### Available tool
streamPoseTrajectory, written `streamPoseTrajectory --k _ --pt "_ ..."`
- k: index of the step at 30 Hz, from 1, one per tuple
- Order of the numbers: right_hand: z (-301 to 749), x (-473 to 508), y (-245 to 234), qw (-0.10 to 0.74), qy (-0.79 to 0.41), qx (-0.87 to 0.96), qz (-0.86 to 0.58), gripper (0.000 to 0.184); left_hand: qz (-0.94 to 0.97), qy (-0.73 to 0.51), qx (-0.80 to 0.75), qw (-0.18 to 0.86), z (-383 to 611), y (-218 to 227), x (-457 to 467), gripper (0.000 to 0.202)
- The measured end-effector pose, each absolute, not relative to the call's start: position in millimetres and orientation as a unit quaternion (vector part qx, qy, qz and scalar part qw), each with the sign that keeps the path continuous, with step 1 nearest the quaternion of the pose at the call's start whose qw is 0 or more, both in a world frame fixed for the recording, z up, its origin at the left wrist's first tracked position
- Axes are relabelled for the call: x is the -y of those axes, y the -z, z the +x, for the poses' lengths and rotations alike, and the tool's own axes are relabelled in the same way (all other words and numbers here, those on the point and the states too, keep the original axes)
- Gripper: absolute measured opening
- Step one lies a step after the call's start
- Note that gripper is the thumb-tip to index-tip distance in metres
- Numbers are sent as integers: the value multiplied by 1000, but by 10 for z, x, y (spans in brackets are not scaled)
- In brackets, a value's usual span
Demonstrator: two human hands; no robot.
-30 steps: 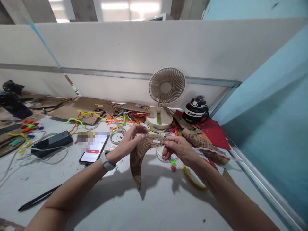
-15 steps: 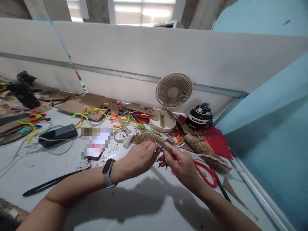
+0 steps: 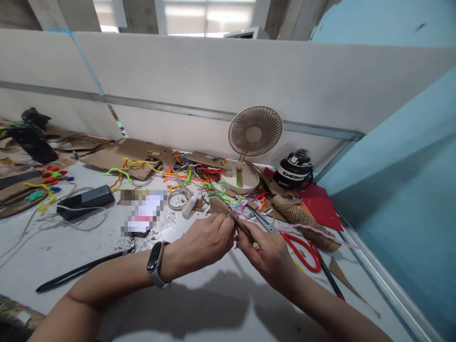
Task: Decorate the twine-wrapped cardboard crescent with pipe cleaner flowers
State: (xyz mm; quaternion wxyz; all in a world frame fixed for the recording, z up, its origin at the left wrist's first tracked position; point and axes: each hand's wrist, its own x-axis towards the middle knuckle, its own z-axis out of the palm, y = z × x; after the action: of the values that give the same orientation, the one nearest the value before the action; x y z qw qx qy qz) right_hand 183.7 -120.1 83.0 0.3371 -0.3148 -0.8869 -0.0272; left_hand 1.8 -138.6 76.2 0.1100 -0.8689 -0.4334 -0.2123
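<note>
Left hand point(image 3: 210, 240) curled shut, gripping by the look of it, on the side of a twine-covered piece point(image 3: 220, 204); right hand point(image 3: 269, 249) pinching its near end. Held above the bench point(image 3: 199, 294), tipped almost edge-on to view. Best to brace firmly with the right and work the left in short, even presses, without bending the piece or lifting its twine rows. Mind the red-handled scissors point(image 3: 302, 254) close by the right wrist, and avoid dragging the roll of twine point(image 3: 306, 223) farther on.

Hard to make out: left fingertips, tucked out of sight; the underside of the piece, and anything pressed there. Beyond, a phone point(image 3: 146, 213) blurred into blocks; farther back, pipe cleaners point(image 3: 194, 171) too tangled to trace singly, and lettering on a black flask point(image 3: 292, 170) cut off around its curve.
</note>
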Motion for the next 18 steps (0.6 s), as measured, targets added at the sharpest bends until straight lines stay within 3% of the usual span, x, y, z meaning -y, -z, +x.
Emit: streamPoseTrajectory --k 10,18 --pt "1840 1218 -815 330 -18 887 -322 29 -871 249 398 144 -11 -757 1359 19" --pt "1851 1205 -825 339 -46 882 -325 26 -852 302 399 156 -45 -739 1330 12"
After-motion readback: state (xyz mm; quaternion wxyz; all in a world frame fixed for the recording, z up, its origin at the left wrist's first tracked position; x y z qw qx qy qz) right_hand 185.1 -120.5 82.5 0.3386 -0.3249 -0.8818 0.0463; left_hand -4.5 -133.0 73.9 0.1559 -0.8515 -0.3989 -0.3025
